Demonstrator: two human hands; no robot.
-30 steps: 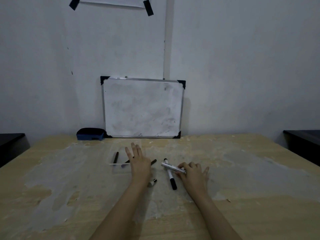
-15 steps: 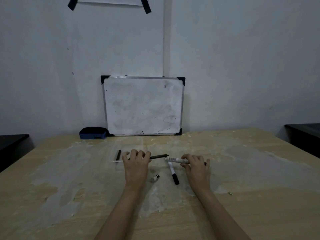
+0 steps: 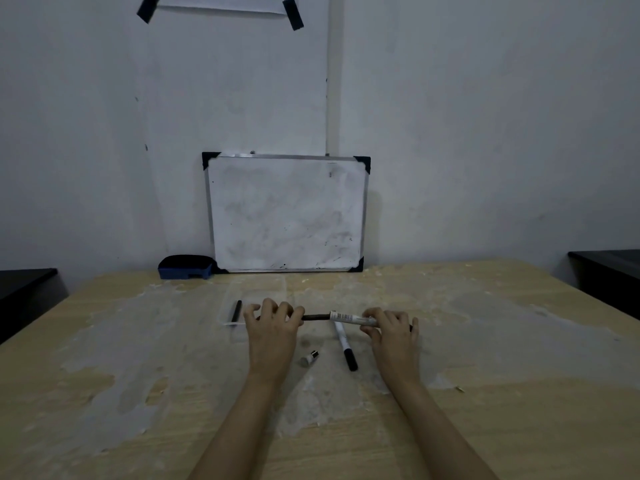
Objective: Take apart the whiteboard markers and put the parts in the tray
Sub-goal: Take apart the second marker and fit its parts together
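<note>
Item in hand: one whiteboard marker barrel (image 3: pixel 351 318), white with a printed label, held level above the table (image 3: pixel 519 341) in front of the whiteboard (image 3: pixel 287 213). Right hand (image 3: pixel 393 336) closed around the barrel's right end; left hand (image 3: pixel 273 327) closed on a dark ink core (image 3: pixel 316 317) that stands partly out of the barrel's left end. Clear tray (image 3: pixel 256 289), hard to make out, lies between the whiteboard and the left hand, one dark part (image 3: pixel 237 311) in it. Second marker (image 3: pixel 345 344), capped, lies on the table nearer the person than the held barrel; small plug or cap (image 3: pixel 309 358) just left of it. Blue eraser (image 3: pixel 185 267) left of the whiteboard's foot. Risks, as I judge: a crooked pull could bend or snap the core, wet ink could smear the fingers, and the loose plug could roll off unnoticed.
</note>
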